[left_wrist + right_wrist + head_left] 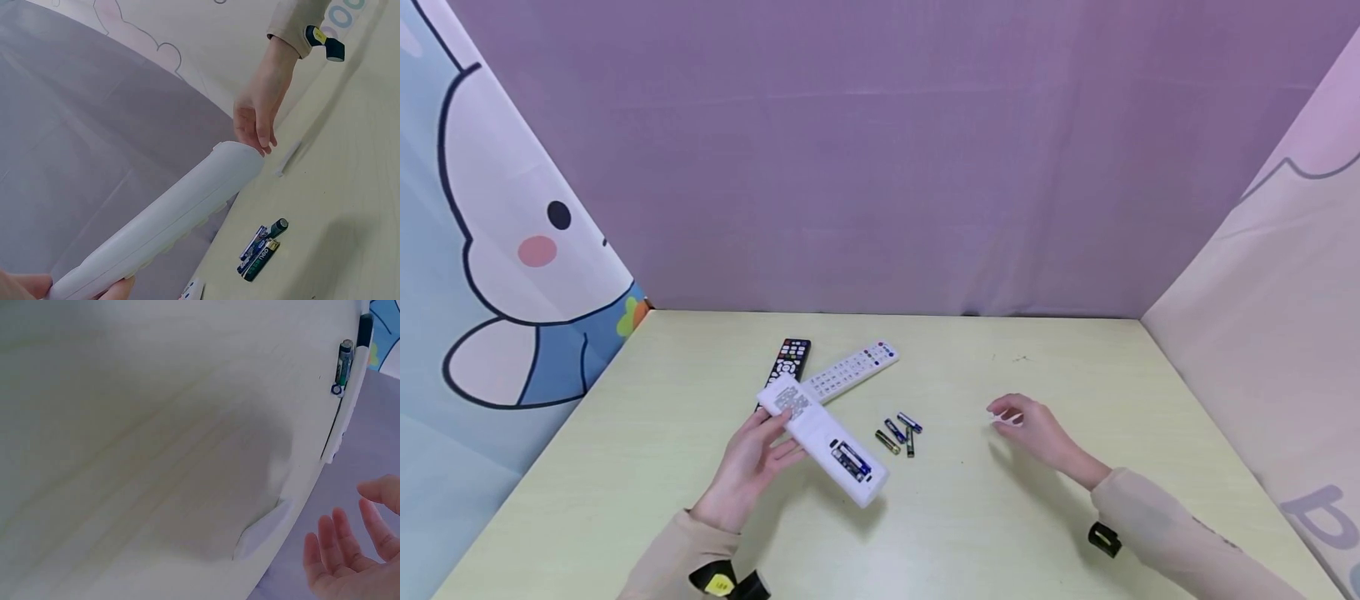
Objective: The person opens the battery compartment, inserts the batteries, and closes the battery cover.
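- The held remote (pixel 816 433) hangs above the table (pixel 955 533), back side up and tilted, its bay (pixel 850 460) uncovered with batteries apparently seated; how many is hard to tell.
- The left hand (pixel 750 464) grasps it near one end, so the bay end sticks out free toward the middle.
- The cover (pixel 265 531) lies on the table, below and just beside the fingertips of the right hand (pixel 1033 429).
- That hand holds nothing: its fingers are loosely bent, thumb apart.
- The step in hand looks like dealing with the cover while the bay is bare; whether it is being reached for or let go, I cannot tell.
- If the bay is to be closed, the next move calls for pinching the thin cover by an edge and keeping the remote steady.
- Four loose batteries (pixel 895 431) lie between the hands; a low sweep could roll them.
- The white remote (pixel 853 371) and black remote (pixel 790 358) crowd the held one's far end.
- Room for moving is widest around the right hand, well inside the table's right edge; the backdrop (pixel 880 167) bounds the rear.
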Tool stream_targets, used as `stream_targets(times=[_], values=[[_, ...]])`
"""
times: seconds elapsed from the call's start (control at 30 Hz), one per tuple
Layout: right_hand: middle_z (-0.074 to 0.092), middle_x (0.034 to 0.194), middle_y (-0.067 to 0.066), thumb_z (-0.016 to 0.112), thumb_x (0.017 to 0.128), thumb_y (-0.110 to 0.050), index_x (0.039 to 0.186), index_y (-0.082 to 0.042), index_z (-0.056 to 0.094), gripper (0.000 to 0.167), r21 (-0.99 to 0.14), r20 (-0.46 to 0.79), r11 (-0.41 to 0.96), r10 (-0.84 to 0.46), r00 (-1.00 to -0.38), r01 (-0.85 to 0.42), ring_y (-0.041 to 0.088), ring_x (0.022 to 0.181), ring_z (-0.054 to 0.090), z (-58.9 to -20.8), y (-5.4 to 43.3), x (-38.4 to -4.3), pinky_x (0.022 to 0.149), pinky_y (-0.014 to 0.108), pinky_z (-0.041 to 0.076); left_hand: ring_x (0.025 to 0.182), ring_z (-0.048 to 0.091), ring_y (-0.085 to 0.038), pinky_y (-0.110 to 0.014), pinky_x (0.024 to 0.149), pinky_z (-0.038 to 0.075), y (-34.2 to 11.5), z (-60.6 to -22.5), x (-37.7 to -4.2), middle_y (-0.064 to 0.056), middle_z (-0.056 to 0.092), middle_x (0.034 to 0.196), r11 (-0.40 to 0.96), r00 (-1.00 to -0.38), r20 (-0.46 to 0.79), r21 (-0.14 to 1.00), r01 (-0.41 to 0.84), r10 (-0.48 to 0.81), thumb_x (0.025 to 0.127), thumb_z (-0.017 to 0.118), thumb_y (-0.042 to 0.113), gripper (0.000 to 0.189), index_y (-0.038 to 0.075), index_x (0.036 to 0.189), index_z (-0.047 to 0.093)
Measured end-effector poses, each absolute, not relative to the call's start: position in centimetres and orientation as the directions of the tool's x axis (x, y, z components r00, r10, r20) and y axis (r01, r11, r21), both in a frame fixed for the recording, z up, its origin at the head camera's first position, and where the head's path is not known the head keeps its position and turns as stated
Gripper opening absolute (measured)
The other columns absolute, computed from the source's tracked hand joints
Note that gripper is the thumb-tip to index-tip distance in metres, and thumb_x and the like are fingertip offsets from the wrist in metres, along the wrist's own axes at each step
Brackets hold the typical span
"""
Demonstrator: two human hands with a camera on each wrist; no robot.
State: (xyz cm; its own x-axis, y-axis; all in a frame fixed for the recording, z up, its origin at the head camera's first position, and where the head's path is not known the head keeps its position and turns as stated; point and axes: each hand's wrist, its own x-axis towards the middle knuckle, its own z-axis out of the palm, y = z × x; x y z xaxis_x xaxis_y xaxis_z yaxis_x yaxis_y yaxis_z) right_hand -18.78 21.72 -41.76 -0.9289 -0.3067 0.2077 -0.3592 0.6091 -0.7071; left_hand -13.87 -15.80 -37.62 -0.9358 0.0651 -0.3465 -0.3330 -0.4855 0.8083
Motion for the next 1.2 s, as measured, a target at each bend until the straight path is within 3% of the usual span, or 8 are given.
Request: stream_targets(times=[0.4,1.2], values=[[0.058,0.095,0.021,0.063,0.077,-0.001,0.100,0.008,0.058,0.025,-0.701,0.137,0.653,-0.271,-0.953,-0.286,0.034,0.087,0.055,-42.1,22.9,-19.7,0.069,0.035,0.053,0.086,0.061,-0.020,-0.036,0.087,0.049,-15.9,-37.7,-13.8,-0.004,0.056,0.100,-0.471,-0.939,-0.337,0.819,-0.327,0.066,0.091,0.043,0.008,0.052,0.006,0.138,0.020],[0.059,0.091,0.020,0.067,0.072,-0.001,0.102,0.010,0.057,0.034,-0.687,0.030,0.699,-0.246,-0.969,-0.199,0.029,0.082,0.056,-43.8,23.1,-21.0,0.068,0.031,0.053,0.085,0.061,-0.020,-0.036,0.087,0.049,-15.9,-38.2,-14.1,-0.004,0.056,0.100,-0.453,-0.939,-0.342,0.830,-0.325,0.047,0.091,0.044,0.009,0.051,0.005,0.137,0.022]])
